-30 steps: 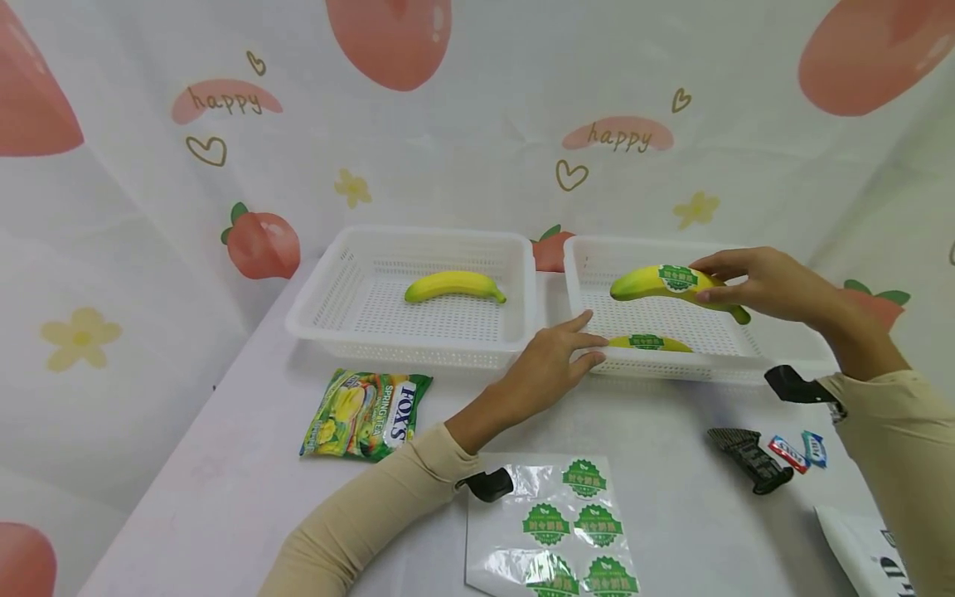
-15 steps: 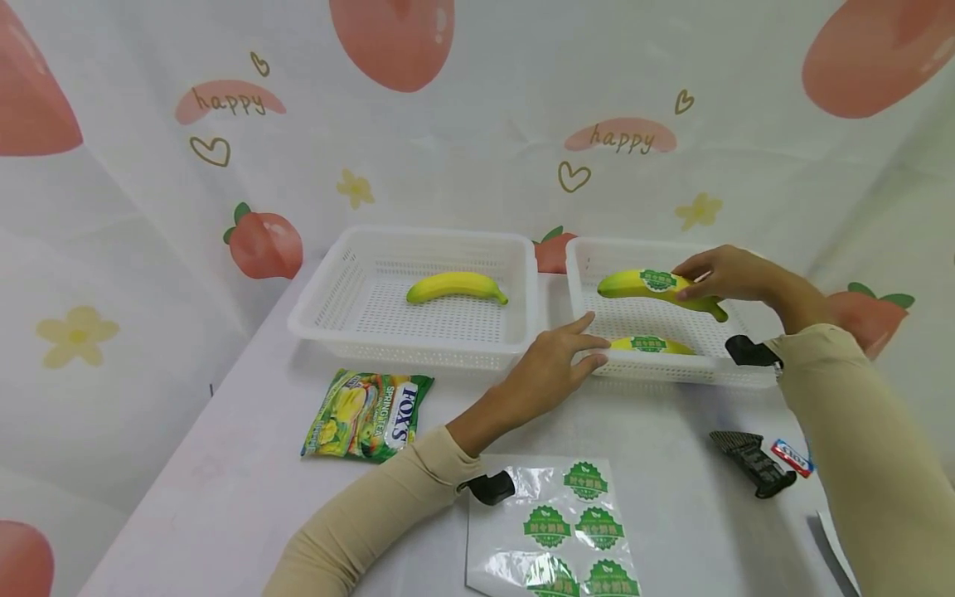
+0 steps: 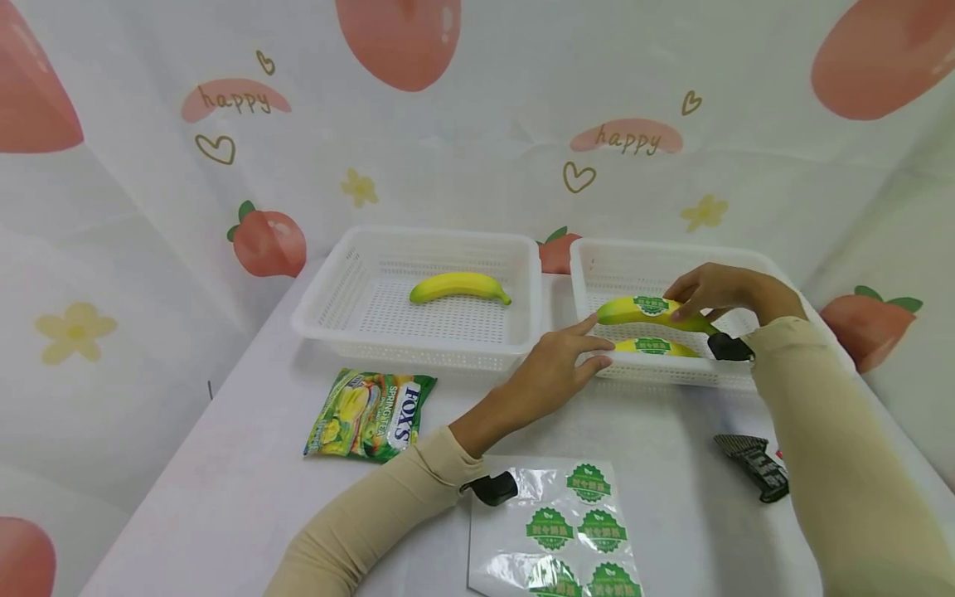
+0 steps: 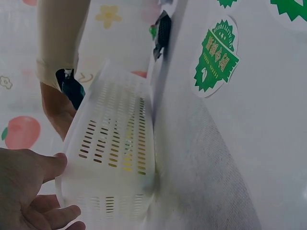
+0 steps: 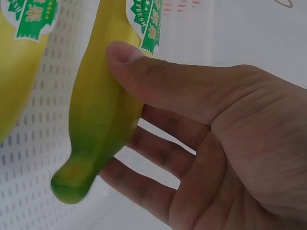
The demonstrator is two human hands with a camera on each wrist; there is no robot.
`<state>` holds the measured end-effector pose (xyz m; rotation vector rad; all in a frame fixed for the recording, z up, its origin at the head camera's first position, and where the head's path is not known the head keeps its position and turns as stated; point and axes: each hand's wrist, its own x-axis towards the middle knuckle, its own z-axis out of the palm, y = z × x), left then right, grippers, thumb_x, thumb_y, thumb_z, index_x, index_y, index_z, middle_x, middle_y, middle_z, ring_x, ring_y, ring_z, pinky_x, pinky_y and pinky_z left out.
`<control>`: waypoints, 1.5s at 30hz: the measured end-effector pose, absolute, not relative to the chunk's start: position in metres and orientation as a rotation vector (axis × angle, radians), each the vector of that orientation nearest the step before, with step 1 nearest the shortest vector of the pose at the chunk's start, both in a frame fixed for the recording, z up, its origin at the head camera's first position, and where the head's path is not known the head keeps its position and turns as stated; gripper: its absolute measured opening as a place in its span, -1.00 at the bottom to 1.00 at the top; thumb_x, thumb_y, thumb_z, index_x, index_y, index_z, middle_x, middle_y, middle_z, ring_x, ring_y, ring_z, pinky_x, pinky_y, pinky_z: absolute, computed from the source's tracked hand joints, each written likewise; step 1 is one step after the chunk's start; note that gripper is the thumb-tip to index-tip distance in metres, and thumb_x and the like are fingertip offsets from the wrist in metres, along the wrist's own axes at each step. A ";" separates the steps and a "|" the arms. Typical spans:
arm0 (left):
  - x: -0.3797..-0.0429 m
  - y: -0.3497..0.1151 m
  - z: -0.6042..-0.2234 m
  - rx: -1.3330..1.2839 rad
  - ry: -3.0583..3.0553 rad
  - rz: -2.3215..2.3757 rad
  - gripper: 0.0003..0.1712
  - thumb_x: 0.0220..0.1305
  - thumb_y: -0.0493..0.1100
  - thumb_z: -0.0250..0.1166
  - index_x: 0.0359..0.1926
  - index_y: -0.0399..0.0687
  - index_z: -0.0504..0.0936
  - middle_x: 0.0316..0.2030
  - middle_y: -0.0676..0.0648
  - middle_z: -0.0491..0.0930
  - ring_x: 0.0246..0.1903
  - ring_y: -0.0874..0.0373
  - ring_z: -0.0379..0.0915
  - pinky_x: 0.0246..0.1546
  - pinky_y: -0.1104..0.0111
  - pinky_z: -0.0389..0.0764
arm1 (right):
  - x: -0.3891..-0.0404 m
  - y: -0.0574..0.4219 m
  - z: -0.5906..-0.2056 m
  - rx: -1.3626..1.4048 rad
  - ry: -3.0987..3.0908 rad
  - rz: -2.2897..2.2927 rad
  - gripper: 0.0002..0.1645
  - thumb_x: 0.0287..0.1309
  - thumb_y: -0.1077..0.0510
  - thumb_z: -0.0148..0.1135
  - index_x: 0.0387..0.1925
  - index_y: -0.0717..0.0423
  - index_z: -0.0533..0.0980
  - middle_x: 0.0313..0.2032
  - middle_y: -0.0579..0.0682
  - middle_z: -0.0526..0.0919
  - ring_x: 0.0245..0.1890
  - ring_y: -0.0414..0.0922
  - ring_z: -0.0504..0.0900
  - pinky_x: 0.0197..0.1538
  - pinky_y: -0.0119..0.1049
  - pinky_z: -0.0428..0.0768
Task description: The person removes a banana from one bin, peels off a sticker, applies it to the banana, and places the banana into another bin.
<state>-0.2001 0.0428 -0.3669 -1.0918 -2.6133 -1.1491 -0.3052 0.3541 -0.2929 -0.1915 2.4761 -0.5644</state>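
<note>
My right hand (image 3: 705,294) grips a yellow-green toy banana (image 3: 634,311) near its stem, thumb on one side and fingers on the other. A green round sticker (image 5: 144,24) is on this banana, which hangs over the right-hand white basket (image 3: 746,249). Another banana with a sticker (image 3: 656,347) lies inside that basket along its front wall. My left hand (image 3: 552,365) touches the basket's near left corner with fingers spread, and the left wrist view shows the fingertips right at the rim. A third banana (image 3: 458,286), no sticker visible, lies in the left-hand white basket (image 3: 328,323).
A sheet of green stickers (image 3: 552,506) lies at the front, partly under the left wrist's strap. Left of it is a green FOX'S candy bag (image 3: 369,414). A black wrapped piece (image 3: 755,466) lies at right, beside the right sleeve (image 3: 828,448).
My right hand has moved left and lower with the banana, bringing it close to the one in the basket. My left hand keeps its place at the basket corner.
</note>
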 end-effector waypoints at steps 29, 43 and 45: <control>-0.198 0.045 -0.364 -1.068 -2.661 -1.168 -0.62 0.53 -0.08 0.33 0.27 -0.04 0.72 0.57 -0.12 0.30 0.49 0.08 0.35 0.44 0.32 0.41 | -0.308 0.344 -0.304 -0.088 2.261 -0.540 -0.14 0.40 0.17 0.34 0.56 0.34 0.18 0.54 0.56 0.08 0.53 0.49 0.15 0.34 0.41 0.43; -0.198 0.044 -0.365 -1.064 -2.660 -1.163 -0.61 0.52 -0.09 0.34 0.27 -0.05 0.72 0.57 -0.13 0.30 0.49 0.07 0.35 0.44 0.33 0.41 | -0.296 0.349 -0.295 -0.242 2.338 -0.610 -0.17 0.52 0.14 0.19 0.57 0.45 0.07 0.49 0.55 0.22 0.46 0.49 0.30 0.31 0.38 0.49; -0.198 0.045 -0.365 -1.061 -2.661 -1.165 -0.61 0.52 -0.09 0.34 0.27 -0.05 0.72 0.57 -0.13 0.29 0.49 0.07 0.35 0.44 0.32 0.40 | -0.293 0.348 -0.294 -0.282 2.381 -0.608 -0.20 0.53 0.14 0.19 0.56 0.44 0.10 0.46 0.55 0.28 0.42 0.48 0.37 0.29 0.38 0.50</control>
